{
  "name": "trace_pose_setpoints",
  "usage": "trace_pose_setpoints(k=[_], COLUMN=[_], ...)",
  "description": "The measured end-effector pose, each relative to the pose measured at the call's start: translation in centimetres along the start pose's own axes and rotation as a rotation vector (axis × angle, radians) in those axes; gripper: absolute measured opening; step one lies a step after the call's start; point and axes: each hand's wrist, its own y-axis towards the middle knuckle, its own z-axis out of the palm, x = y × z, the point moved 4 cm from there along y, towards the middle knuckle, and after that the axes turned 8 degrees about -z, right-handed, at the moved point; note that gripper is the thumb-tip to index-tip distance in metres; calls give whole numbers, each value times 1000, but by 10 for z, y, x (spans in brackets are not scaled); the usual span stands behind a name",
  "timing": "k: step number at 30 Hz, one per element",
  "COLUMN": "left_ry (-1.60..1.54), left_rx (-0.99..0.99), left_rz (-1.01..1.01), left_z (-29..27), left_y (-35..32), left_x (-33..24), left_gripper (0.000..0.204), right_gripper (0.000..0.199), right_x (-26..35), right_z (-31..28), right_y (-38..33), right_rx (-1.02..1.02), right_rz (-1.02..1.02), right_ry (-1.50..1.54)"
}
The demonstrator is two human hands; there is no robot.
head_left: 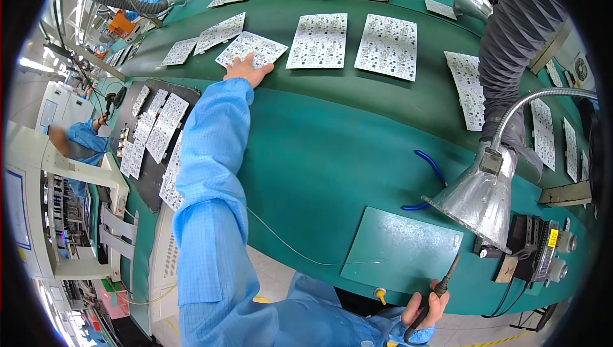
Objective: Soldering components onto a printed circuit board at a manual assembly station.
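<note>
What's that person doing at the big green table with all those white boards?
A person in a blue coat is leaning over a long green table. The left hand is stretched out flat on one white circuit board among many laid out in a row. The right hand holds a soldering iron near a small green mat. A silver funnel hood on a bendy pipe hangs beside it. Other people in blue work farther along.

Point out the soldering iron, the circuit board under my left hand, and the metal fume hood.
soldering iron (440, 283), head view, on its dark shaft.
circuit board (258, 45), head view, on its white face.
fume hood (479, 197), head view, on its silver cone.
</note>
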Motion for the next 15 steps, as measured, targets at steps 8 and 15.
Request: trace_pose_setpoints(k=[8, 15], left_ry=[105, -245], left_rx=[-217, 81], left_rz=[-20, 45], left_z=[-6, -1], left_y=[-8, -62], left_x=[-22, -142], left_gripper=[76, 107], right_gripper=[67, 60], right_x=[-1, -2], right_z=[2, 0], right_y=[10, 7], right_rx=[8, 2], right_rz=[-1, 17], right_ry=[-13, 10])
